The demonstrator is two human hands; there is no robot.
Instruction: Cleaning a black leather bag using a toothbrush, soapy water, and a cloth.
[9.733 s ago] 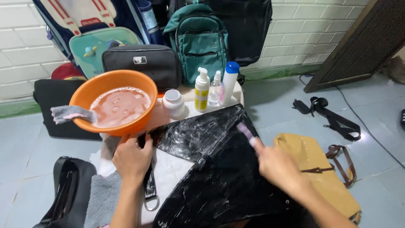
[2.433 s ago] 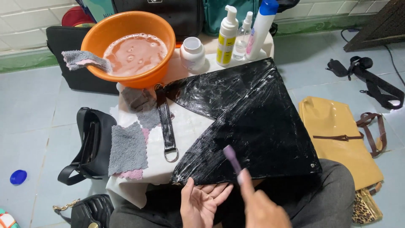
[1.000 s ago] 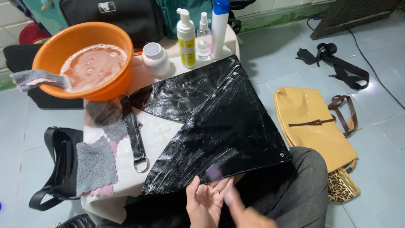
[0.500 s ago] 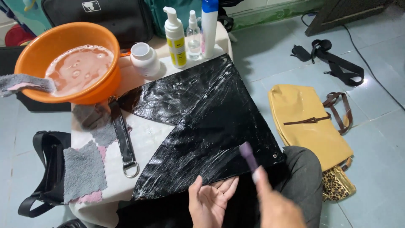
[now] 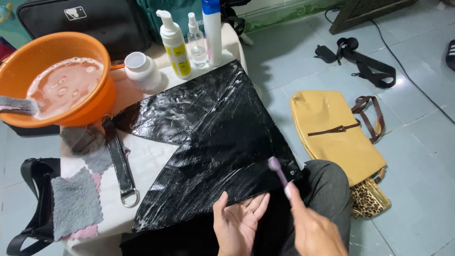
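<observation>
The right hand (image 5: 315, 230) is clenched around a small purple brush (image 5: 276, 168), whose head rests on the near right corner of a glossy black bag (image 5: 213, 137). The bag lies flat across the counter (image 5: 156, 156), wet and streaked with white foam, its near edge hanging toward the person's lap. The left hand (image 5: 237, 225) is released, palm up and fingers spread, just under that near edge and holding nothing.

At the far left of the counter stands an orange basin (image 5: 57, 80) filled with cloudy, soapy water with bubbles on top; a grey cloth (image 5: 16, 105) hangs over its rim. Beside the basin sits a small white jar (image 5: 141, 71) with its lid on. Behind the bag stand three bottles close together: a white and yellow pump bottle (image 5: 174, 45), a small clear spray bottle (image 5: 197, 40) with clear liquid in it, and a tall white bottle (image 5: 213, 31) with a blue cap.

A black strap (image 5: 118, 161) with a metal ring lies left of the bag, near another grey cloth (image 5: 76, 204). A yellow bag (image 5: 339, 135) lies on the floor to the right.
</observation>
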